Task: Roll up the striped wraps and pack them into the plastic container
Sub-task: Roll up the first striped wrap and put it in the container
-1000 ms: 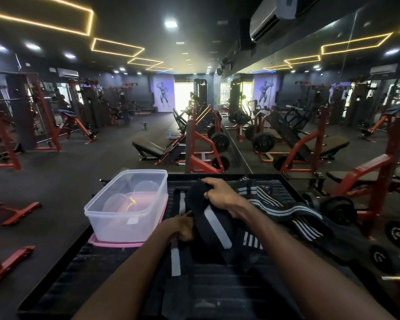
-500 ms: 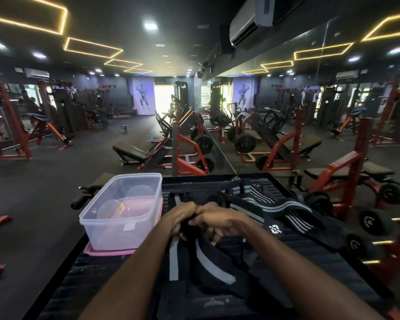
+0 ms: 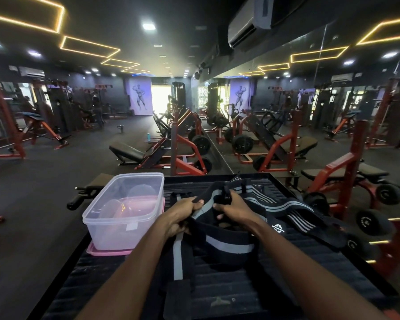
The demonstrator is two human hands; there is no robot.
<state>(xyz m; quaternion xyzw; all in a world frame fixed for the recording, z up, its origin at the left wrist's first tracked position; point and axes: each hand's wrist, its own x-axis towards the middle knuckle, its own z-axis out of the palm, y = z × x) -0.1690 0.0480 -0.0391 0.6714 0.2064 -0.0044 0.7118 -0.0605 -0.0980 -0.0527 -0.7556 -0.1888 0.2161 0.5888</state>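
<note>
A black wrap with a grey stripe hangs between both hands above the black ribbed platform. My left hand grips one part of it and my right hand grips the end next to it, fingers curled round the fabric. More striped wraps lie in a loose pile behind and to the right of my right hand. The clear plastic container stands to the left of my hands on its pink lid, open at the top, with no wrap visible inside.
The platform ends just left of the container, with dark floor below. A mirror wall runs along the right. Red and black weight machines and benches stand beyond the platform's far edge, and dumbbells sit to the right.
My hands came together on the wrap, then drew slightly apart while lifting it. The right hand left the bunched fabric on the platform and now grips the wrap's end.
</note>
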